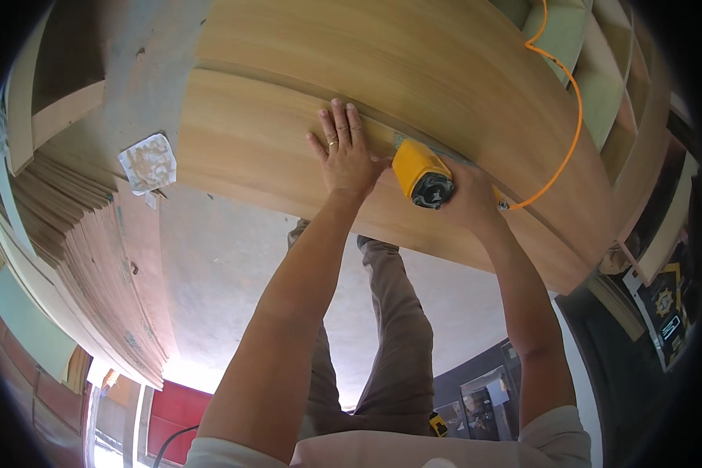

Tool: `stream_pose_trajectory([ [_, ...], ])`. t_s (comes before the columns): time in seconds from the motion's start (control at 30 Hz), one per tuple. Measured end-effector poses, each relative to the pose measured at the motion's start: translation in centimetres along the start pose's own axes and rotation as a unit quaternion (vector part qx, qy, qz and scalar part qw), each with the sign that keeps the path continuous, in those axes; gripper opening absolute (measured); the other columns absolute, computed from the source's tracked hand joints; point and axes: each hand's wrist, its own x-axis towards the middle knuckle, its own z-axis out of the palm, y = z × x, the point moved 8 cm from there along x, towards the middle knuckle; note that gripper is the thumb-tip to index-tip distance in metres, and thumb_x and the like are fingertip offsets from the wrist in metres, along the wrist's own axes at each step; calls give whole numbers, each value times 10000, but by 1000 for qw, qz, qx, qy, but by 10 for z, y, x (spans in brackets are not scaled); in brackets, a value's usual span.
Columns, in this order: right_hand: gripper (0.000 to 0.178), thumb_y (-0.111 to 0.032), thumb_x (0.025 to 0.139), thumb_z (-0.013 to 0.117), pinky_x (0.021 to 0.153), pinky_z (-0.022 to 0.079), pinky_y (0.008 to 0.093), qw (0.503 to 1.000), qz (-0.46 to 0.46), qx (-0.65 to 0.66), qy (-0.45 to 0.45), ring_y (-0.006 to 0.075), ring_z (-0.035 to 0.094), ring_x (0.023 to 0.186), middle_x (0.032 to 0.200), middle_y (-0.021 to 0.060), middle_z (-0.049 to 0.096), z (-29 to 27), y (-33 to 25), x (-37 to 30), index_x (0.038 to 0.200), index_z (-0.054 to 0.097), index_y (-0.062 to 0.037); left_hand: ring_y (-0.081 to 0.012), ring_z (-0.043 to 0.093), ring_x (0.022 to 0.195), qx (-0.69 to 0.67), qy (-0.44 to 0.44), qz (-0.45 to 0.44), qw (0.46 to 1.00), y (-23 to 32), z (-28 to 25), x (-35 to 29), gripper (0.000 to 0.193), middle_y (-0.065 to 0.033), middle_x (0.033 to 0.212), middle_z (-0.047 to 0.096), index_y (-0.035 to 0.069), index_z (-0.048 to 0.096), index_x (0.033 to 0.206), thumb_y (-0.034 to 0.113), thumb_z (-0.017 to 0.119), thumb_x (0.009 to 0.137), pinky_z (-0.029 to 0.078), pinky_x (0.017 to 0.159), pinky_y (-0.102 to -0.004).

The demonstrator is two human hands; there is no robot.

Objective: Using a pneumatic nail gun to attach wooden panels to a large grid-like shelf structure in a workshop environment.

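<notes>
My right hand [469, 191] is wrapped round the handle of a yellow and black air nailer [417, 165]. The tool's nose is hidden beneath its body, against or close to the seam between two wood-grain panels. An orange air hose [577, 129] joins the tool near my right wrist. Just left of the nailer, my left hand [347, 161] lies flat on the nearer panel [242, 117], fingers spread, with a ring on one finger. Its thumb reaches toward the tool. Beyond the seam stretches the wider panel [413, 54].
A tall stack of thin boards [86, 234] stands at the left. A stained white sheet [148, 162] lies left of the panels. Wooden shelving [593, 86] rises at the far right, with the hose looping before it. My legs [394, 312] stand at the nearer panel's edge.
</notes>
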Motion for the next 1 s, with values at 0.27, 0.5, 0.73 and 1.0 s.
stream_pose_trajectory([
  [0.27, 375, -214, 680, 784, 778, 531, 492, 996, 82, 21, -25, 419, 679, 869, 914, 221, 708, -5, 2, 15, 1001, 694, -42, -395, -39, 1535, 68, 41, 54, 995, -19, 16, 16, 1411, -198, 1664, -3, 37, 71, 1591, 623, 861, 579, 6, 1186, -639],
  [0.5, 333, -257, 692, 771, 771, 554, 477, 999, 42, 20, 6, 384, 705, 843, 868, 217, 715, 0, 13, 29, 921, 722, -21, -409, -9, 1532, 136, -20, 60, 989, -16, 6, 21, 1252, -216, 1659, -5, 0, 47, 1580, 465, 832, 722, 111, 1193, -618],
  [0.73, 428, -305, 695, 802, 685, 545, 443, 996, -31, 7, 77, 317, 717, 762, 824, 155, 723, -8, 28, -22, 1048, 702, -84, -407, 38, 1531, 143, 49, 123, 981, -14, 3, 5, 1113, -182, 1667, 33, 74, 91, 1597, 396, 793, 796, 175, 1185, -614],
  [1.0, 455, -157, 704, 797, 872, 476, 402, 985, -55, -98, 129, 251, 666, 954, 970, 47, 691, -22, 182, -207, 1137, 659, -163, -334, 345, 1421, 145, -7, 329, 933, 168, 104, -53, 821, -129, 1510, 400, 149, 425, 1469, 407, 794, 782, 293, 1133, -534],
])
